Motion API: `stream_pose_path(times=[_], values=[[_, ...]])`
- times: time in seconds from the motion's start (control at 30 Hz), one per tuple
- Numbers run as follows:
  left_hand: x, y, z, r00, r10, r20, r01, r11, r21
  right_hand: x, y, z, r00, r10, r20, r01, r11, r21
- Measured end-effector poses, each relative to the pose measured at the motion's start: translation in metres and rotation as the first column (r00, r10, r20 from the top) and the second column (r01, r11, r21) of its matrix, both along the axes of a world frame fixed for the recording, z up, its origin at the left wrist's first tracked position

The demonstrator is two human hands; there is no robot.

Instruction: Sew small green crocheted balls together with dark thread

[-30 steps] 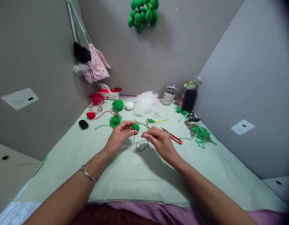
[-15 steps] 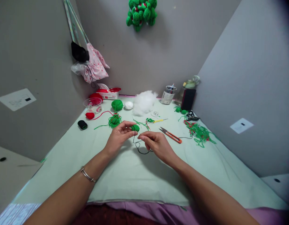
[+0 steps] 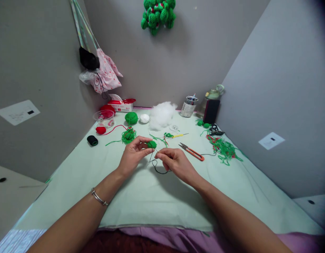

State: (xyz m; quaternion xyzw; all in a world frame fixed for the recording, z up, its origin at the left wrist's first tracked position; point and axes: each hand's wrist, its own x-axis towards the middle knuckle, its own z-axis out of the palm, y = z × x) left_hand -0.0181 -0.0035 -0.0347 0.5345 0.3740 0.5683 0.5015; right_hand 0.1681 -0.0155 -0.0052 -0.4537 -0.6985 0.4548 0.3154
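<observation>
My left hand (image 3: pixel 133 154) pinches a small green crocheted piece (image 3: pixel 151 144) between thumb and fingers, above the table. Black thread (image 3: pixel 160 172) hangs from that piece and loops below my hands. Close by on the right, my right hand (image 3: pixel 175 162) is closed, thumb against forefinger, on a strand of the thread near the piece. A thin, straight, needle-like sliver shows under its fingers, too small to make out surely. Orange-handled thread snips (image 3: pixel 192 151) lie just right of my right hand. Beyond the hands is a yellow-handled crochet hook (image 3: pixel 179 135).
Green yarn balls (image 3: pixel 131 118), white stuffing (image 3: pixel 162 115) and a clear tub (image 3: pixel 104 120) stand toward the back. A black thread spool (image 3: pixel 92 140) lies left; tangled green and red yarn (image 3: pixel 225 149) lies right. A pen can (image 3: pixel 189 106) and dark phone (image 3: pixel 212 111) stand at back right.
My right hand keeps its pinch, with the strand between it and the green piece slightly shifted. The left hand's hold is the same.
</observation>
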Motion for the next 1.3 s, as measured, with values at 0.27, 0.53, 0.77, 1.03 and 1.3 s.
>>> stream_pose_path(times=[0.27,0.53,0.77,1.03,1.3], values=[[0.001,-0.001,0.000,0.993,-0.080,0.089,0.089,0.991,-0.097,0.000,0.003,-0.007,0.993,0.054,-0.107,-0.053,0.998,0.016],[0.002,-0.004,0.004,0.979,-0.092,0.182,0.123,0.979,-0.164,-0.001,0.004,-0.016,0.989,0.067,-0.133,-0.051,0.991,0.123],[0.002,-0.004,0.004,0.981,-0.090,0.174,0.117,0.981,-0.155,-0.002,0.000,-0.014,0.990,0.048,-0.130,-0.032,0.992,0.118],[0.002,-0.005,0.005,0.973,-0.114,0.199,0.146,0.977,-0.155,-0.003,-0.001,-0.016,0.992,0.059,-0.115,-0.043,0.990,0.133],[0.004,-0.007,0.006,0.963,-0.121,0.241,0.168,0.969,-0.183,-0.003,0.000,-0.019,0.990,0.062,-0.124,-0.040,0.984,0.175]])
